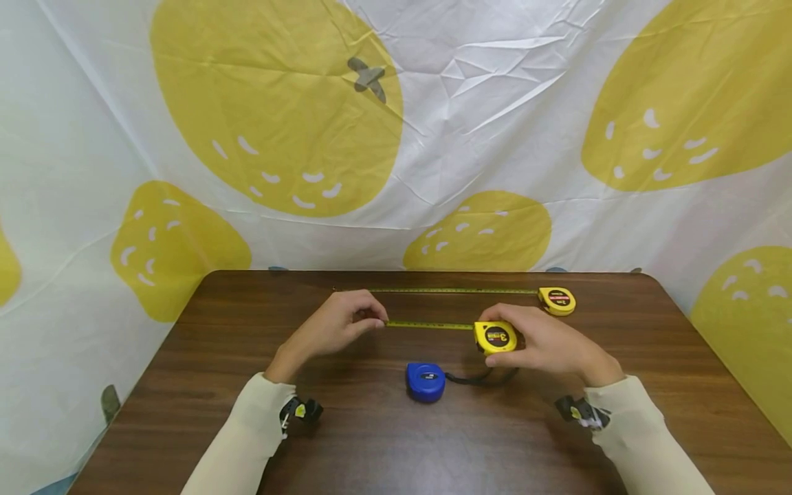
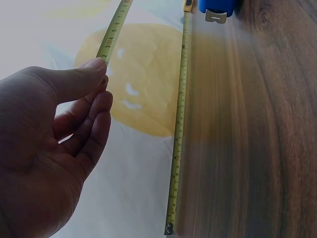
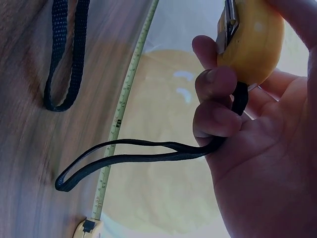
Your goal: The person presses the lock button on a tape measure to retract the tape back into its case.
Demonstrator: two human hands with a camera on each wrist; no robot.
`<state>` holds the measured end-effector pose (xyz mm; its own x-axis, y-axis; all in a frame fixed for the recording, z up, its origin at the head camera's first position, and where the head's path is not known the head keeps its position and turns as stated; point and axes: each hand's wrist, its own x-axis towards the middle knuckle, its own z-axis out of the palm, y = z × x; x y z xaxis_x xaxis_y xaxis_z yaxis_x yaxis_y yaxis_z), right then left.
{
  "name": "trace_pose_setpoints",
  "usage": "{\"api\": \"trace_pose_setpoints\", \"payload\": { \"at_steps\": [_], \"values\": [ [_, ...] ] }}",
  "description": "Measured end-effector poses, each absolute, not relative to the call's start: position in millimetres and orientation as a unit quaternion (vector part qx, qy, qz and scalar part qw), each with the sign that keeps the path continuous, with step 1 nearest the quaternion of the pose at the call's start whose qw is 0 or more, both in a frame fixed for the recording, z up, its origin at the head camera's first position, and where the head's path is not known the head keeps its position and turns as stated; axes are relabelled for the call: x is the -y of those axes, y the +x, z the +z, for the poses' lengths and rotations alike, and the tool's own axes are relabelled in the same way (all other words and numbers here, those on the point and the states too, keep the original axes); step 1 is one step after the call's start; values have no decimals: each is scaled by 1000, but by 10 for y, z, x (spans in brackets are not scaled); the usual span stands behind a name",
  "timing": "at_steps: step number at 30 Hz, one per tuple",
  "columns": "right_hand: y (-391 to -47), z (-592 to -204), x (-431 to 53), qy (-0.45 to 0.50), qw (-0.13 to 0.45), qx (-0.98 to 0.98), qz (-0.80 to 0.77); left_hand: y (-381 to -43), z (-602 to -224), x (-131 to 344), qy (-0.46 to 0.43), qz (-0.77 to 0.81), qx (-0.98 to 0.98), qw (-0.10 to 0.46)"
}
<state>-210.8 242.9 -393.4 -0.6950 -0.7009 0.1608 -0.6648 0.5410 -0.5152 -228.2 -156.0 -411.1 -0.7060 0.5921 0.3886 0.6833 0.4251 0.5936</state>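
Note:
My right hand (image 1: 544, 339) grips a yellow tape measure (image 1: 496, 337) marked 3, and its black wrist strap (image 3: 133, 157) hangs down in the right wrist view. From its case a yellow blade (image 1: 430, 325) runs left, pulled partway out. Its end is pinched between thumb and fingers of my left hand (image 1: 343, 320); the tip itself is hidden there. The held blade (image 2: 113, 32) slants upward in the left wrist view, low numbers nearest the thumb. Both hands hold the tape above the table.
Behind, a second yellow tape measure (image 1: 557, 301) lies with its blade (image 1: 458, 291) stretched left along the far edge. A blue tape measure (image 1: 425, 382) with a black strap sits nearer on the brown wooden table (image 1: 396, 447). A fruit-patterned cloth (image 1: 427, 137) hangs behind.

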Motion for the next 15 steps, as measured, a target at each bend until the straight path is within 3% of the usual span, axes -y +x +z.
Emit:
{"api": "trace_pose_setpoints", "payload": {
  "at_steps": [15],
  "values": [
    [-2091,-3939,-2344,-409,27,-867,-282,-2274,-4114,1515,-386,-382,838,59]
  ]
}}
